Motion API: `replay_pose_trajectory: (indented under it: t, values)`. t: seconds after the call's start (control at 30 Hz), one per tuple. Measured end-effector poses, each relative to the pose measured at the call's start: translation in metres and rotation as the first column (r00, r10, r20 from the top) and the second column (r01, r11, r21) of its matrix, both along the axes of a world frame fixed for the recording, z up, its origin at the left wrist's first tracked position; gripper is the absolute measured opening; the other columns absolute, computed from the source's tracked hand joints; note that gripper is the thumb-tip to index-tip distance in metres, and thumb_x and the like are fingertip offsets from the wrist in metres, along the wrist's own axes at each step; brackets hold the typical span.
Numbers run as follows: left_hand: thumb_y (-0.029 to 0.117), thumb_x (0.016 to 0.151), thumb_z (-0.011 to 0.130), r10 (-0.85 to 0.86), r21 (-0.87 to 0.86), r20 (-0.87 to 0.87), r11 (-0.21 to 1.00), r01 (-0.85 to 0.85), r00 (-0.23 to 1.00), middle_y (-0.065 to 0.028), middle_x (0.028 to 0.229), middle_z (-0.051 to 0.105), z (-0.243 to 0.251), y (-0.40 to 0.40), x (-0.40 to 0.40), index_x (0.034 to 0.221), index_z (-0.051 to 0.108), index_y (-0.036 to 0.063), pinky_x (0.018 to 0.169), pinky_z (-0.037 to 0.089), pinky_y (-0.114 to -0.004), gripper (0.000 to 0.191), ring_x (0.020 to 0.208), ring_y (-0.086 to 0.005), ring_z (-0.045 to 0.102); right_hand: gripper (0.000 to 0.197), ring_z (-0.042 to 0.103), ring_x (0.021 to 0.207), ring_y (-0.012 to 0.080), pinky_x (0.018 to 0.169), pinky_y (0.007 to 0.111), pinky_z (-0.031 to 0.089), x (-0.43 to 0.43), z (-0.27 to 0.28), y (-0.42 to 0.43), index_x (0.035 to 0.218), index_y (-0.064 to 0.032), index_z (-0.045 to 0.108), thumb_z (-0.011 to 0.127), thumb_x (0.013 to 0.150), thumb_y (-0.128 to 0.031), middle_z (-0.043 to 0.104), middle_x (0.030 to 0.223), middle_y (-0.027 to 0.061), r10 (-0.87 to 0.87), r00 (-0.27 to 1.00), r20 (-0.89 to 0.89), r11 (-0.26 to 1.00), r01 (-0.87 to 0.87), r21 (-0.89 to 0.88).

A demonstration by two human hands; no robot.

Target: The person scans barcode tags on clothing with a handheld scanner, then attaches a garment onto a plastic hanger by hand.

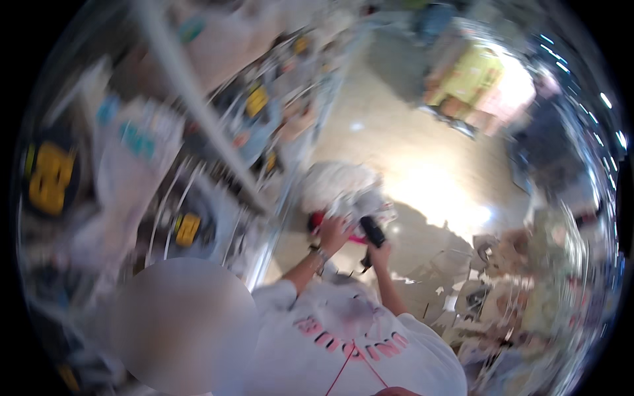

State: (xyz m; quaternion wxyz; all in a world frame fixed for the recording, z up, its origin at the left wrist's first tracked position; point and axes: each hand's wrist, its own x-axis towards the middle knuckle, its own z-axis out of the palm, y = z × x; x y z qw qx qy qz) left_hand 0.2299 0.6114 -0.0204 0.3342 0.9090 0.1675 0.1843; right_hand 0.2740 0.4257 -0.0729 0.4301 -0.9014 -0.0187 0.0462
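Note:
The whole view is blurred. My right hand (380, 251) grips a black handheld device (372, 231), whose exact kind I cannot tell. My left hand (334, 234), with a bracelet at the wrist, lies close beside it at the near side of a white, fluffy-looking bundle (342, 185). Whether the fingers hold part of that bundle is too blurred to tell. Grey and patterned material (374, 203) shows at the bundle's right side. Something red (316, 221) peeks out to the left of my left hand, and a pink edge shows between the hands.
Racks of hanging garments (262, 123) with yellow signs (187, 230) line the left. A pale pole (198, 99) slants across them. More clothes (470, 79) hang at the upper right, beyond the brightly lit floor (421, 173). Piled goods (500, 297) lie at the lower right.

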Motion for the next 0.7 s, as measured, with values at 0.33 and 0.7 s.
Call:
replay_pose_trajectory:
  t: [0.33, 0.7]
  values:
    - [0.043, 0.089, 0.048, -0.179, 0.096, -0.319, 0.971, 0.220, 0.930, -0.0166, 0.068, 0.065, -0.020, -0.016, 0.018, 0.073, 0.071, 0.0105, 0.055, 0.050, -0.046, 0.043, 0.063, -0.0350, 0.064, 0.053, 0.066, 0.079, 0.0287, 0.076, 0.036, 0.050, 0.014, 0.073, -0.011, 0.083, -0.0027, 0.068, 0.072, 0.065, -0.052, 0.068, 0.080, 0.0149, 0.083, 0.956, -0.281, 0.991, -0.109, -0.080]
    - [0.041, 0.086, 0.054, -0.313, 0.126, -0.299, 0.923, 0.362, 0.902, -0.0151, 0.066, 0.064, -0.014, 0.012, -0.002, 0.071, 0.068, 0.0095, 0.056, 0.048, -0.045, 0.038, 0.064, -0.0340, 0.064, 0.049, 0.056, 0.101, 0.0279, 0.097, 0.042, 0.030, -0.043, 0.045, 0.015, 0.107, -0.0150, 0.065, 0.072, 0.070, -0.047, 0.064, 0.095, 0.0118, 0.069, 0.981, -0.181, 0.987, -0.094, -0.131]
